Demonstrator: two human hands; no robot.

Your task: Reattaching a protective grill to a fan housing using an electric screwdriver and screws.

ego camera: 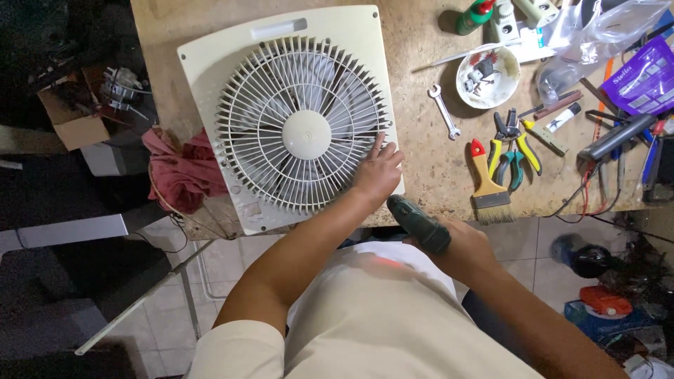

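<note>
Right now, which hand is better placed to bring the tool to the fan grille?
The right hand, probably: it already grips the green power tool just below the fan. The left hand rests flat on the grille edge.

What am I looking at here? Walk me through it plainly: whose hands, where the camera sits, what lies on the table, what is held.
There is no machine here, just a person with two bare hands. The single picture comes from a camera worn on the person's head, looking down over the chest.

The left hand rests on the grille of a white box fan that lies flat on the worktable. The right hand holds a dark green cordless screwdriver in a closed grip, close to the body and off the table.

Beside the fan lie a small wrench, a paintbrush, pliers and a white bowl of small parts. A red rag hangs at the table's left edge.
</note>
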